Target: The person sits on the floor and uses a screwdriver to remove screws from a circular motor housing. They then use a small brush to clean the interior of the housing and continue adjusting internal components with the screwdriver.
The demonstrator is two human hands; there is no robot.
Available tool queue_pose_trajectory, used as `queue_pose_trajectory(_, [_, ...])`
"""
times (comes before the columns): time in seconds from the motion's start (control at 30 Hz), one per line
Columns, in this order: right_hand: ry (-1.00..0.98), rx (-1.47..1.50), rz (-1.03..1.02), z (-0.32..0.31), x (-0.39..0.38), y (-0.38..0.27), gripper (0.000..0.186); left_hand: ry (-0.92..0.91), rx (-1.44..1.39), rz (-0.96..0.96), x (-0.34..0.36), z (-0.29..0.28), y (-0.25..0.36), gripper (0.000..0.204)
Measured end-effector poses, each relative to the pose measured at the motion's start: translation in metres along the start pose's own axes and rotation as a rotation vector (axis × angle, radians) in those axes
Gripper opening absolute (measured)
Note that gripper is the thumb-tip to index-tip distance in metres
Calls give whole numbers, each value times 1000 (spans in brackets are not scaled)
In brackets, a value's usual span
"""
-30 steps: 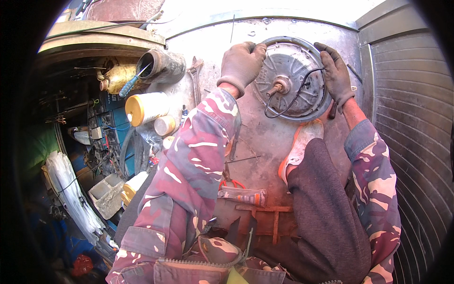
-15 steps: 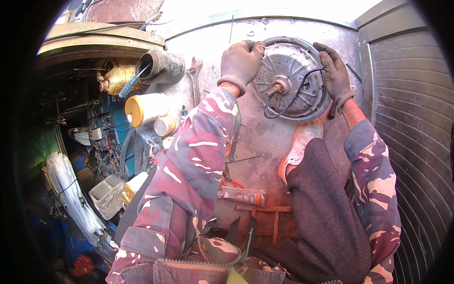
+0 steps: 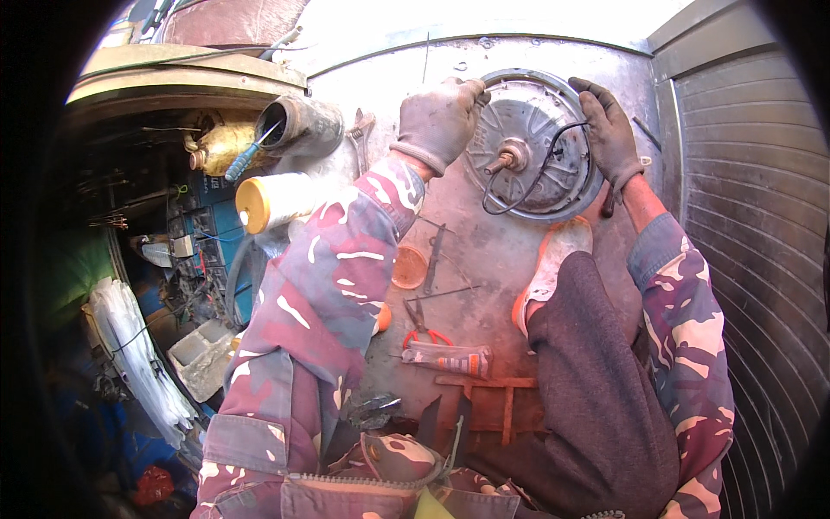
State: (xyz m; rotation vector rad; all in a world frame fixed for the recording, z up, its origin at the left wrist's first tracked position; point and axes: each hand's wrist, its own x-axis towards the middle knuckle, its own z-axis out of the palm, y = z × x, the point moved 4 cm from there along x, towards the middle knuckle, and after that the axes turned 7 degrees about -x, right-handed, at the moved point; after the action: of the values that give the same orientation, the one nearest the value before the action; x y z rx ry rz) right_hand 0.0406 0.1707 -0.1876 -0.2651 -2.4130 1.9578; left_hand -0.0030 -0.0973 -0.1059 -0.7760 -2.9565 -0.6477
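A round grey hub motor point(image 3: 527, 108) lies flat on the metal floor, its axle point(image 3: 504, 159) pointing up toward me. A black cable point(image 3: 540, 177) loops from the axle across the motor's face. At the upper left rim my gloved left hand point(image 3: 439, 121) is closed, with its curled fingers on the edge; their undersides are hidden. My gloved right hand point(image 3: 610, 130) lies along the right rim, fingers stretched out and touching the edge. Beneath the motor's near side rests my shoe point(image 3: 558, 259).
Red-handled pliers point(image 3: 424, 327), a clear packet point(image 3: 445, 356) and a round orange-brown lid point(image 3: 409, 266) lie on the floor. An adjustable wrench point(image 3: 360, 138), a metal cylinder point(image 3: 316, 125) holding a screwdriver point(image 3: 243, 159) and a yellow-capped bottle point(image 3: 272, 202) stand left. A ribbed metal shutter point(image 3: 756, 190) borders the right.
My left hand and forearm have shifted slightly left, uncovering the round lid and more of the floor. My right hand stays almost in place at the rim.
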Motion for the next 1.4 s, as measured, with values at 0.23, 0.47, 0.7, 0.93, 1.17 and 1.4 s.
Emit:
queue_pose_trajectory(0.23, [-31,46,22,1,0,-3,39,118,-240,-22,-3,15,-7,32])
queue_pose_trajectory(0.47, [-23,-4,30,2,1,-6,40,68,-138,162,0,18,-4,37])
queue_pose_trajectory(0.7, [-7,-6,13,1,0,-1,42,-22,-464,-179,-12,26,-16,52])
queue_pose_trajectory(0.93, [-12,60,-6,2,-2,0,40,-152,-1200,-636,-30,14,-30,49])
queue_pose_trajectory(1.17, [-12,55,13,2,-1,-2,39,-190,-743,-519,-9,5,1,38])
queue_pose_trajectory(1.4, [-4,95,30,4,-1,-3,39,-165,6,-89,-1,-5,6,42])
